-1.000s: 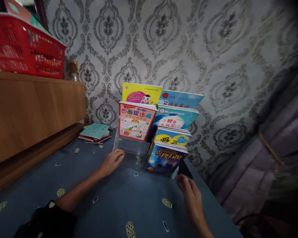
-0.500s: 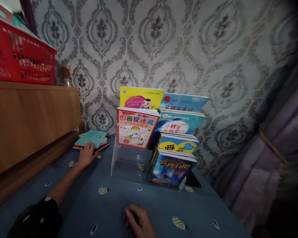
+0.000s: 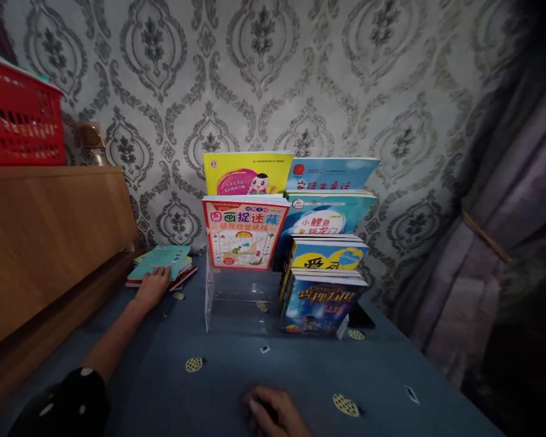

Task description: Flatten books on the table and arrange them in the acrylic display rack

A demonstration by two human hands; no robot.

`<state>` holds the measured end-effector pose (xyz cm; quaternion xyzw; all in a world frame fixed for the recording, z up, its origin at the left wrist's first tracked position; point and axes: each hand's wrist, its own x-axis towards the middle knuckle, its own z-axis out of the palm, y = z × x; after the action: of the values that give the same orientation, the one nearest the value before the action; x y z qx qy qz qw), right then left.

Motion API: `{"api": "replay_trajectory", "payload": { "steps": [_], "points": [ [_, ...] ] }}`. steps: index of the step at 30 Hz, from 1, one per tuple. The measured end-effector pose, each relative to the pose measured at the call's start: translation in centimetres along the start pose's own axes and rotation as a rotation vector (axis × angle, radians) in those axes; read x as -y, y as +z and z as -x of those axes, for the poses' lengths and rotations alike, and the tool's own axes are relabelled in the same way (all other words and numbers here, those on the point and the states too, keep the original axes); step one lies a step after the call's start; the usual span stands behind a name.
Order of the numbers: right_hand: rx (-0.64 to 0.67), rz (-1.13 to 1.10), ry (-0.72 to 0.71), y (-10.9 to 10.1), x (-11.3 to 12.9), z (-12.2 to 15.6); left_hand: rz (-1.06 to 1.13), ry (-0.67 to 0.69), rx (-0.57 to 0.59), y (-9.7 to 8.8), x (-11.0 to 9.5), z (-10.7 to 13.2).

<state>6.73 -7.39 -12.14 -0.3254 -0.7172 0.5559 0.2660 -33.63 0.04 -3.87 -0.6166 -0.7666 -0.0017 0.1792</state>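
My left hand point(image 3: 153, 285) reaches out to the far left and lies on the near edge of a teal book point(image 3: 161, 262), its fingers spread over the cover. That book tops a small, uneven stack, with red and yellow edges showing beneath. My right hand point(image 3: 277, 413) rests low in the view on the blue cloth, loosely curled with nothing visible in it. Between and beyond the hands stands a clear tiered book rack point(image 3: 208, 297). It holds a red picture book point(image 3: 246, 237), a yellow book point(image 3: 246, 173), and, on the right, several blue-covered books including a dark blue one point(image 3: 318, 309).
A wooden cabinet point(image 3: 50, 237) borders the left side, with a red basket point(image 3: 22, 121) and a small brown object point(image 3: 91, 139) on top. Patterned wallpaper rises behind the rack. A tied grey-purple curtain point(image 3: 473, 255) hangs at the right. A dark flat object point(image 3: 361, 317) lies beside the rack.
The camera view has turned slightly right, so the basket and cabinet sit further left. My left hand stays on the book stack, and my right hand stays curled on the cloth.
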Motion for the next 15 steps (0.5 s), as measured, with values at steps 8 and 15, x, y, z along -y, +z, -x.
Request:
{"api": "replay_trajectory", "payload": {
  "steps": [8, 15],
  "points": [
    [0.014, 0.055, -0.064, 0.4, 0.5, -0.8, -0.011, 0.021, 0.062, -2.5, -0.6, 1.5],
    [0.011, 0.025, -0.11, 0.7, 1.0, -0.9, -0.016, 0.013, 0.109, -4.1, -1.6, 5.8]
  ]
}}
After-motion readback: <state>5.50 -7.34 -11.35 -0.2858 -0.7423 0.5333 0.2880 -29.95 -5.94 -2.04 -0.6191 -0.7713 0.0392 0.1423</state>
